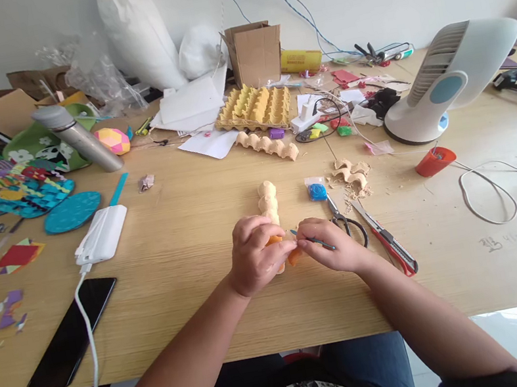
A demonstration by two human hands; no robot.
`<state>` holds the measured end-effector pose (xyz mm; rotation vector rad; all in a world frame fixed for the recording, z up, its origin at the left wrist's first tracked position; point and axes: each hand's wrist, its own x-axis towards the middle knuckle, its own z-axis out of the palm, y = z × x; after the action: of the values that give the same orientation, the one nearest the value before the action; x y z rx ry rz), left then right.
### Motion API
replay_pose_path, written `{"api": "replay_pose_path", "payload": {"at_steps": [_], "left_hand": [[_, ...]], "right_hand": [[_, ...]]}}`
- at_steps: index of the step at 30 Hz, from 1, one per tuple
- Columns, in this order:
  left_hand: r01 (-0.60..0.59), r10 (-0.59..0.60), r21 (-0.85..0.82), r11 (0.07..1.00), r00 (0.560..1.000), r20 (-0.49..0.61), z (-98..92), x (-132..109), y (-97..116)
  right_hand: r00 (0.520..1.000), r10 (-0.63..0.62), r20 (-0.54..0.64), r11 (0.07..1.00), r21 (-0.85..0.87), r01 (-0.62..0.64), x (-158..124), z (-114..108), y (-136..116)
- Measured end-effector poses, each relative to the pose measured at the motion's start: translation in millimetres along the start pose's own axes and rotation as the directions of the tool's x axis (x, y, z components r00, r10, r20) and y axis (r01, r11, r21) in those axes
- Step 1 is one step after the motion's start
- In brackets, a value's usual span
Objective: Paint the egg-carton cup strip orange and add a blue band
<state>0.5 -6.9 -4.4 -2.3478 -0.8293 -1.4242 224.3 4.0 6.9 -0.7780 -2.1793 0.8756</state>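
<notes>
Pale wood makes up the table [221,320] that we sit at, pushed against a white wall and crowded with craft things along its far side. Near the front edge, at the middle, our left hand [254,254] is clenched around the near end of an egg-carton strip [268,200]. The strip runs away from us across the wood, its far cups bare cardboard and the part under our fingers coloured orange. Our right hand [331,247] pinches a thin tool [316,241], a brush or a pen, we cannot tell which, with its tip at the orange part just beside the left thumb.

Just right of that hand lie scissors [348,223] and a red utility knife [391,242], side by side. Behind them sit a small blue pot [317,192] in a clear bag and a heap of carton scraps [352,173]. Farther right a red cup [435,160] lies near a white fan [448,76]. A yellow egg tray [254,107] rests in front of a cardboard box [255,52]. On the left, a white power bank [103,233] is cabled beside a black phone [74,339].
</notes>
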Motion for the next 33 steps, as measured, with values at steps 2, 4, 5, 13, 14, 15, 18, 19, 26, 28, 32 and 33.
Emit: {"api": "replay_pose_path", "payload": {"at_steps": [2, 4, 5, 13, 14, 15, 18, 19, 26, 28, 32, 33], "left_hand": [[-0.029, 0.030, -0.005, 1.000, 0.999, 0.013, 0.1, 0, 1], [-0.047, 0.047, -0.001, 0.999, 0.999, 0.024, 0.4, 1, 2], [-0.047, 0.047, 0.006, 0.999, 0.998, 0.031, 0.6, 1, 2], [0.017, -0.020, 0.027, 1.000, 0.991, 0.135, 2.8, 3, 5], [0.034, -0.035, 0.010, 0.999, 0.989, 0.142, 2.9, 3, 5], [0.054, -0.052, -0.007, 0.999, 0.988, 0.145, 2.8, 2, 5], [0.133, -0.124, -0.057, 0.989, 0.984, 0.131, 2.2, 1, 4], [0.160, -0.151, -0.068, 0.985, 0.981, 0.121, 1.8, 0, 4], [0.236, -0.237, -0.089, 0.968, 0.972, 0.001, -0.8, 1, 4], [0.229, -0.231, -0.110, 0.967, 0.973, -0.003, -1.3, 2, 3], [0.237, -0.231, -0.171, 0.956, 0.972, 0.054, -3.4, 3, 1], [0.243, -0.232, -0.197, 0.950, 0.969, 0.080, -4.3, 4, 1]], "right_hand": [[1.000, 0.001, 0.015, 0.999, -0.051, 0.000, 0, -1, -1], [1.000, 0.007, 0.009, 0.995, -0.096, -0.006, 0, 0, -3], [1.000, 0.010, -0.006, 0.994, -0.113, -0.011, 0, 1, -3], [0.960, 0.057, -0.274, 0.958, -0.255, -0.129, -2, 5, 2], [0.961, 0.062, -0.269, 0.966, -0.228, -0.126, -1, 4, 2], [0.965, 0.071, -0.252, 0.976, -0.181, -0.118, -1, 3, 3], [0.964, 0.157, -0.217, 0.988, 0.028, -0.154, 1, 0, 3], [0.954, 0.204, -0.220, 0.977, 0.104, -0.185, 1, -1, 4], [0.940, 0.294, 0.174, 0.769, 0.542, -0.340, 1, -2, 6], [0.932, 0.306, 0.196, 0.740, 0.567, -0.362, 1, -2, 4], [0.929, 0.367, 0.043, 0.777, 0.534, -0.332, 0, -7, 3], [0.929, 0.369, 0.019, 0.790, 0.519, -0.325, 0, -8, 3]]}}
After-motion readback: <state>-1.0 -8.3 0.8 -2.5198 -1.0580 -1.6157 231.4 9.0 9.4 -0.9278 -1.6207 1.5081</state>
